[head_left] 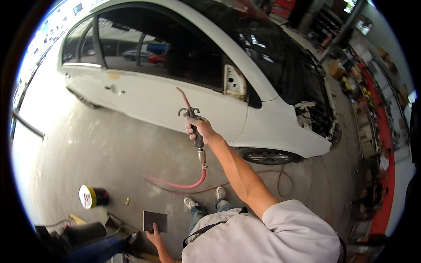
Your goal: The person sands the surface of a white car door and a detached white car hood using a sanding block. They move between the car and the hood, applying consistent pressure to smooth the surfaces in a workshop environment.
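A white car point(267, 125) stands with its side across the view. The right hand point(202, 126) raises an air gun point(192, 112) in front of the car's front door point(160, 98); its fingers are clamped around the handle, and the red nozzle point(183, 96) points up. Whether the tip touches the door, or any air flows, one cannot tell. A red hose point(197, 184) hangs from the gun and curls over the floor point(114, 144) beside the car. The left hand point(155, 236) holds a dark square pad point(151, 219) well apart from the car, thumb on its top face, the other fingers hidden.

Stripping looks well advanced: the mirror mount point(234, 82) is bare, the engine bay point(316, 109) lies open, and dark holes flank the handle recess point(115, 90). A tan patch point(114, 76) above that recess contrasts with the white, so the surface work seems only partly done and the finish appears left to do.
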Demonstrator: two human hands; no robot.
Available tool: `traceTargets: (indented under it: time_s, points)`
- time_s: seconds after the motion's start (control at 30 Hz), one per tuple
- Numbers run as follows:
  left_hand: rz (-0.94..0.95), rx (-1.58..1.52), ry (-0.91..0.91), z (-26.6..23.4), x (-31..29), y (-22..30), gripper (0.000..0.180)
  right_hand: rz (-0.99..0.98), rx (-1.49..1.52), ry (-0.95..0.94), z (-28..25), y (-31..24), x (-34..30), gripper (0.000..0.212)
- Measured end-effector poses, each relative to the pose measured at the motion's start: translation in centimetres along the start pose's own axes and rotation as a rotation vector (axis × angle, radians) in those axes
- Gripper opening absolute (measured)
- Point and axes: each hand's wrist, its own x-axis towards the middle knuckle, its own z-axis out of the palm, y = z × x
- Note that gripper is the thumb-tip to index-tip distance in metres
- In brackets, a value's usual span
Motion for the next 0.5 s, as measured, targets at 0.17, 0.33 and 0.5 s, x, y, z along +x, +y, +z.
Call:
traceTargets:
  time_s: [0.17, 0.33, 0.5]
  points:
    - [-0.011, -0.159, -0.249, 5.5, 2.3, 2.7, 0.025, -0.271, 0.103, 0.488, -8.9, -2.0, -5.0, 0.027]
    - [-0.006, -0.178, -0.537, 10.2, 2.8, 6.0, 0.021, -0.723, 0.409, 0.787, -18.7, -1.0, -16.6, 0.029]
    - [-0.073, -0.114, -0.796, 13.7, 3.8, 8.5, 0.022, -0.128, 0.351, 0.538, -13.9, 4.0, -21.1, 0.021]
